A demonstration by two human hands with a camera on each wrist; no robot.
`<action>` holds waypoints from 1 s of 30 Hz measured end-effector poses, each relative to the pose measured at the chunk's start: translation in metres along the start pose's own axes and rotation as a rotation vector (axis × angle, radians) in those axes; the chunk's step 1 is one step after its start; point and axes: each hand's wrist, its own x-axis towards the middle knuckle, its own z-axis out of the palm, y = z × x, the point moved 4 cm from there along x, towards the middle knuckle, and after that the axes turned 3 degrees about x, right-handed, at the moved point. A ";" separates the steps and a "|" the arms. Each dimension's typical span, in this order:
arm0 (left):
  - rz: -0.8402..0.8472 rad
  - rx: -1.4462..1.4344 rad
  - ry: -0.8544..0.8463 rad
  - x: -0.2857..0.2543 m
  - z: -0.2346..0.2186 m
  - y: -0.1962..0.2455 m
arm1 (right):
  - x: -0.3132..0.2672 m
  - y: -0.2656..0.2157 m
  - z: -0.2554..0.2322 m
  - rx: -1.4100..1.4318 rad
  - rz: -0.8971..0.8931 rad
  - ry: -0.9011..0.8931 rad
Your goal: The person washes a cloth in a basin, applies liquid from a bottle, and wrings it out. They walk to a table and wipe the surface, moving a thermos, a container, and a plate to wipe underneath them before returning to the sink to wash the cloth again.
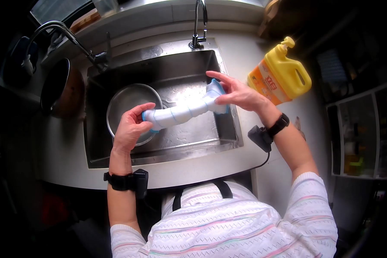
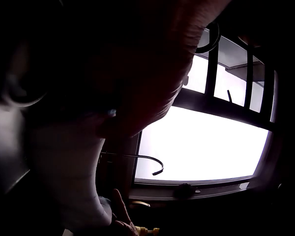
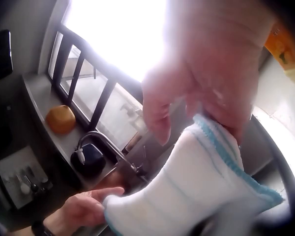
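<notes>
A white dishcloth with thin blue stripes and blue-stitched edges is stretched between both hands over the sink, gathered into a long roll. My left hand pinches its narrower left end between thumb and fingers. At the other end, my right hand holds the cloth with the thumb in front, while the index finger sticks out past it. The right wrist view shows the cloth flaring out under the right hand, its blue hem loose. In the dark left wrist view, the left fingers are mostly hidden.
Below the cloth is a steel sink with a round metal bowl in its left part. Two faucets stand behind, one curved and one upright. A yellow pump jug is on the right counter, a brown pot on the left.
</notes>
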 end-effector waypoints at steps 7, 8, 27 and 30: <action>0.047 0.934 0.011 0.012 0.008 0.003 | 0.001 -0.009 0.005 -0.953 0.008 -0.256; 0.079 0.721 -0.095 0.011 0.005 0.006 | 0.000 -0.013 0.000 -0.937 -0.016 -0.241; -0.172 -0.942 -0.440 0.026 0.105 -0.014 | -0.086 0.019 -0.031 0.384 0.040 0.017; -0.265 -0.951 -0.464 0.034 0.118 -0.015 | -0.104 0.034 -0.042 0.321 0.076 -0.006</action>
